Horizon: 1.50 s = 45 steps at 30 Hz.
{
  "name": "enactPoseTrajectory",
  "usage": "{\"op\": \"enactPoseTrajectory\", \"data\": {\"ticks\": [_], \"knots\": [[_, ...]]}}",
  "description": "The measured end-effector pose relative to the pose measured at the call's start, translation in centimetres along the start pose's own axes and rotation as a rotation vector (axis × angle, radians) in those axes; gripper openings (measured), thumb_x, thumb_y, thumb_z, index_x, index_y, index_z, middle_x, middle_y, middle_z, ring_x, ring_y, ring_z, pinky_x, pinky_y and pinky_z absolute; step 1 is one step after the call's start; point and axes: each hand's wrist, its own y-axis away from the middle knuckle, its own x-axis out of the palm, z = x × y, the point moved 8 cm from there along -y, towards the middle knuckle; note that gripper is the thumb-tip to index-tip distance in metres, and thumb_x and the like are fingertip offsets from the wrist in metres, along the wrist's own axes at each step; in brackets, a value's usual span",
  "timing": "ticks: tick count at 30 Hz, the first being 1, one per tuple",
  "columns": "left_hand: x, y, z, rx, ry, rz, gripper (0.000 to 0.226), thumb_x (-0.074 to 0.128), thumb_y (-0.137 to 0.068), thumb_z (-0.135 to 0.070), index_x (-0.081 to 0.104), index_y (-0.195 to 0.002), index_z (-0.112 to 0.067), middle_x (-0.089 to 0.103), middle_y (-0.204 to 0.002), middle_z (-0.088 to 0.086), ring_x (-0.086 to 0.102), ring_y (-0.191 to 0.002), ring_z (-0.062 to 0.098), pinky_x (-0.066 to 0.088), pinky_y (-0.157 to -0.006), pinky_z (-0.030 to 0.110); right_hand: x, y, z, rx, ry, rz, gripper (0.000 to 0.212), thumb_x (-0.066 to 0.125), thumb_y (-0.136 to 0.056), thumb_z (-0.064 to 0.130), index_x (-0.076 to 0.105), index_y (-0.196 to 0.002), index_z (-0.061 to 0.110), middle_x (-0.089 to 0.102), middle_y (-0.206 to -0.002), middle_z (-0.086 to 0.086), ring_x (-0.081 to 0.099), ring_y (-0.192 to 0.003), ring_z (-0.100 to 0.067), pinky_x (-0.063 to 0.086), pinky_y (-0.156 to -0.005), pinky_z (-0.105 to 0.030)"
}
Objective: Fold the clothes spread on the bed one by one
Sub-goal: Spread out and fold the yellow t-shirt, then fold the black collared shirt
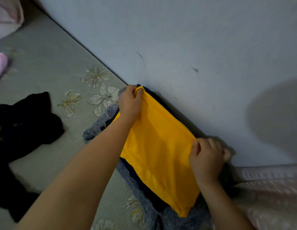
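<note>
A folded yellow garment lies on top of a stack against the wall. My left hand grips its far corner. My right hand grips its near right corner by the wall. Under the yellow piece sit a dark navy garment and a grey knitted sweater. The stack rests on the bed's floral cover.
A heap of black clothes lies on the left of the bed. Pink fabric shows at the far left, a pink pillow in the top left corner, and a pale pink quilt at the right. The grey wall borders the bed.
</note>
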Motion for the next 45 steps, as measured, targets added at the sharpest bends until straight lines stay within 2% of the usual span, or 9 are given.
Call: {"op": "enactPoseTrajectory", "data": {"ticks": [5, 9, 12, 15, 18, 24, 34, 39, 45], "knots": [[-1.1, 0.4, 3.3, -0.213, -0.293, -0.072, 0.011, 0.044, -0.089, -0.017, 0.046, -0.093, -0.007, 0.054, -0.093, 0.013, 0.050, -0.089, 0.031, 0.036, -0.072, 0.039, 3.8, 1.0, -1.8, 0.252, 0.132, 0.392, 0.039, 0.054, -0.088, 0.013, 0.050, -0.126, 0.006, 0.049, -0.130, -0.018, 0.042, -0.121, -0.034, 0.021, -0.095, -0.042], [-3.7, 1.6, 4.0, -0.007, -0.419, -0.129, 0.037, 0.040, -0.093, -0.018, 0.046, -0.125, -0.002, 0.049, -0.127, 0.018, 0.041, -0.120, 0.032, 0.030, -0.097, 0.043, 3.4, 2.0, 4.2, -0.144, 0.077, 0.243, 0.042, 0.062, -0.076, 0.011, 0.060, -0.117, 0.001, 0.055, -0.125, -0.026, 0.052, -0.115, -0.044, 0.035, -0.091, -0.064], [-2.4, 5.6, 4.3, 0.393, -0.498, 0.126, 0.054, 0.029, -0.093, -0.037, 0.037, -0.138, -0.008, 0.033, -0.146, 0.014, 0.020, -0.139, 0.030, 0.014, -0.112, 0.043, 6.1, 3.6, 8.0, -0.370, 0.127, 0.426, 0.052, 0.052, -0.080, 0.038, 0.055, -0.127, 0.014, 0.047, -0.136, -0.020, 0.043, -0.125, -0.041, 0.024, -0.097, -0.063], [-1.1, 9.7, 9.3, 0.452, -0.789, 0.400, 0.054, 0.020, -0.095, -0.049, 0.000, -0.140, -0.028, 0.004, -0.154, 0.002, -0.011, -0.139, 0.019, -0.009, -0.112, 0.036, 10.4, 5.4, 7.4, -0.416, 0.218, 0.698, 0.059, 0.030, -0.094, 0.049, 0.010, -0.146, 0.030, 0.001, -0.156, -0.006, -0.003, -0.143, -0.027, -0.010, -0.111, -0.050], [-3.2, 12.3, 15.1, 0.200, -0.823, 0.380, 0.056, 0.022, -0.097, -0.044, -0.010, -0.140, -0.030, -0.008, -0.154, 0.000, -0.013, -0.141, 0.018, -0.009, -0.113, 0.038, 11.2, 6.0, 6.5, -0.403, 0.255, 0.682, 0.058, 0.029, -0.096, 0.046, 0.009, -0.146, 0.027, 0.003, -0.156, -0.007, -0.001, -0.143, -0.026, -0.013, -0.110, -0.046], [-13.5, 18.8, 25.4, -0.130, -0.787, 0.231, 0.054, 0.022, -0.097, -0.034, 0.013, -0.146, -0.011, 0.005, -0.155, 0.010, 0.001, -0.143, 0.023, 0.001, -0.114, 0.037, 9.3, 10.5, 15.6, -0.635, 0.113, 0.457, 0.048, 0.059, -0.072, 0.020, 0.061, -0.113, -0.005, 0.054, -0.121, -0.032, 0.050, -0.111, -0.052, 0.030, -0.085, -0.073], [-30.2, 33.6, 42.3, -0.629, -0.596, 0.005, 0.060, 0.043, -0.094, -0.029, 0.027, -0.137, 0.008, 0.020, -0.147, 0.028, 0.016, -0.139, 0.037, 0.009, -0.113, 0.045, 17.6, 30.5, 32.6, -1.052, 0.031, 0.951, 0.057, 0.042, -0.093, 0.036, 0.025, -0.144, 0.014, 0.025, -0.151, -0.004, 0.017, -0.140, -0.018, 0.008, -0.112, -0.038], [-32.0, 36.7, 45.6, -0.517, -0.550, -0.010, 0.071, 0.028, -0.081, -0.040, 0.045, -0.126, 0.012, 0.041, -0.134, 0.031, 0.040, -0.124, 0.046, 0.026, -0.105, 0.049, 21.7, 35.4, 38.0, -0.913, 0.156, 0.938, 0.079, 0.053, -0.086, 0.048, 0.006, -0.147, 0.029, 0.004, -0.155, -0.013, 0.018, -0.138, -0.026, 0.018, -0.109, -0.043], [-32.6, 36.0, 45.6, -0.374, -0.601, -0.047, 0.061, 0.036, -0.078, -0.034, 0.056, -0.116, 0.010, 0.056, -0.121, 0.027, 0.055, -0.109, 0.043, 0.026, -0.100, 0.040, 22.5, 36.6, 39.0, -0.773, 0.172, 0.720, 0.046, 0.049, -0.093, 0.025, 0.040, -0.137, 0.022, 0.053, -0.121, -0.007, 0.049, -0.097, -0.021, 0.004, -0.064, -0.027]]}}
